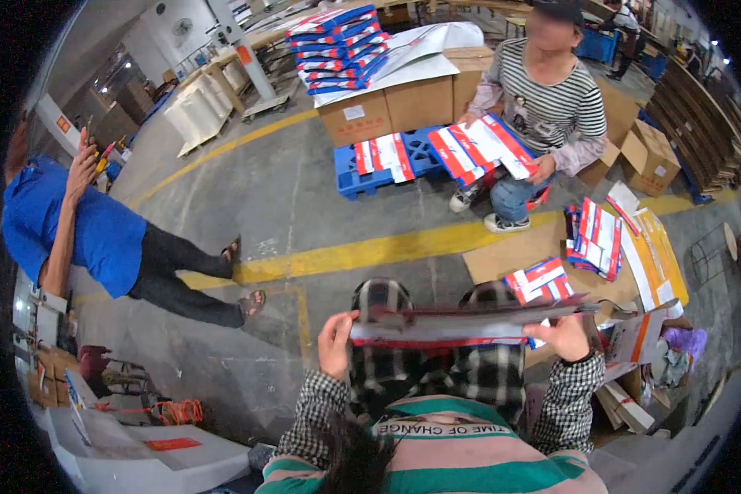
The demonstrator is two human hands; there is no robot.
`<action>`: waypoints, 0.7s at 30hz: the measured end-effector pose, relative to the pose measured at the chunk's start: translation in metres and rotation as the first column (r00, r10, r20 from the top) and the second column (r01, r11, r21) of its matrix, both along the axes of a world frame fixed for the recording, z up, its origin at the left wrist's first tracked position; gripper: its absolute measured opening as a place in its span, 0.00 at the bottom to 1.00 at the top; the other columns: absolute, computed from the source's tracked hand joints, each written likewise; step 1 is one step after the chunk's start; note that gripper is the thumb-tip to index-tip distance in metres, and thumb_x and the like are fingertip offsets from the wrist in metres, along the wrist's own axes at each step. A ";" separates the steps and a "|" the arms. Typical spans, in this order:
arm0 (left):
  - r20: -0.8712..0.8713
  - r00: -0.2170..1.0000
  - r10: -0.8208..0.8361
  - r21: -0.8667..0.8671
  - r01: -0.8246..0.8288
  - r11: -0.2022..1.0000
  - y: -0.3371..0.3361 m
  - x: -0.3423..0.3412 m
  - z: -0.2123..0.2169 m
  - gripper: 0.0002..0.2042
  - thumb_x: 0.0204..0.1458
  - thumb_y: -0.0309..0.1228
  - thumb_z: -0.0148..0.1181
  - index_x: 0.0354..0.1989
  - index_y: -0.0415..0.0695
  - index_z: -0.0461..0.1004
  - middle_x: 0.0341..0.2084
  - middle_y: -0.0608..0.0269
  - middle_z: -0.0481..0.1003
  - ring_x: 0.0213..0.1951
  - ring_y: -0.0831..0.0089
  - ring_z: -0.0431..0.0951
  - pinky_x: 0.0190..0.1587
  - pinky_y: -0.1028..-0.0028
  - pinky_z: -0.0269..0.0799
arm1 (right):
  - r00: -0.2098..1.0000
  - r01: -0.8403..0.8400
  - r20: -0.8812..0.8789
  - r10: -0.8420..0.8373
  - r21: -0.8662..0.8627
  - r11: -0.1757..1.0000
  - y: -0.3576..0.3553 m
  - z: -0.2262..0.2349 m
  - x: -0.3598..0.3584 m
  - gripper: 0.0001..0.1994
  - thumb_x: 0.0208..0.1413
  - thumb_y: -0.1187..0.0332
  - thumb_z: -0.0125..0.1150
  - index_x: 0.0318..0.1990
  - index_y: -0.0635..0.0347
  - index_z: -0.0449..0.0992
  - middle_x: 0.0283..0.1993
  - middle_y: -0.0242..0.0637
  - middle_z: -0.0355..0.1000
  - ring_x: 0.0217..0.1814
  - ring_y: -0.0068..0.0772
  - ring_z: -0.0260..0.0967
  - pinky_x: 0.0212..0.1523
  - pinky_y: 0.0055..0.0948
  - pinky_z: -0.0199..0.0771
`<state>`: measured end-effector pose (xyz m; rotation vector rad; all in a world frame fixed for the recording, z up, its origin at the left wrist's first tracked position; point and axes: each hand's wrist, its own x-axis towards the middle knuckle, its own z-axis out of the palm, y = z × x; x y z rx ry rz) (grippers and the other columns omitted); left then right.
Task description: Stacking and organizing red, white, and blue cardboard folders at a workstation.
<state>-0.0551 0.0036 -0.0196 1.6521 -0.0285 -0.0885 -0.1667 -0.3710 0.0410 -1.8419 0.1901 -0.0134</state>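
In the head view, the left hand [334, 346] and right hand [561, 337] are clamped on the 9 and 3 o'clock ends of one thin pack [436, 331], just off centre toward 5 o'clock; it looks light, fairly stiff and perhaps slick, best held by both ends. Two piles [598, 239] lie on cardboard [498, 257] around 3 o'clock, one tall stack [337, 53] stands at 12, and one co-worker [543, 99] holds more packs [490, 148] near 2, too overlapped to count.

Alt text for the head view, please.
The person's left hand and right hand hold a thin, flat, blurred grey-and-red item between them. Ahead, a co-worker in a black-and-white striped shirt holds flat red, white and blue packages.
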 end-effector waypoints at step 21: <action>-0.799 0.478 -0.366 -0.444 -0.058 0.894 -0.046 -0.062 -0.027 0.26 0.53 0.52 0.45 0.41 0.36 0.67 0.39 0.45 0.71 0.42 0.58 0.72 0.46 0.59 0.68 | 0.966 0.203 0.027 -0.256 0.529 0.824 0.045 -0.033 0.020 0.17 0.49 0.70 0.58 0.47 0.66 0.69 0.44 0.37 0.71 0.45 0.28 0.67 0.46 0.27 0.66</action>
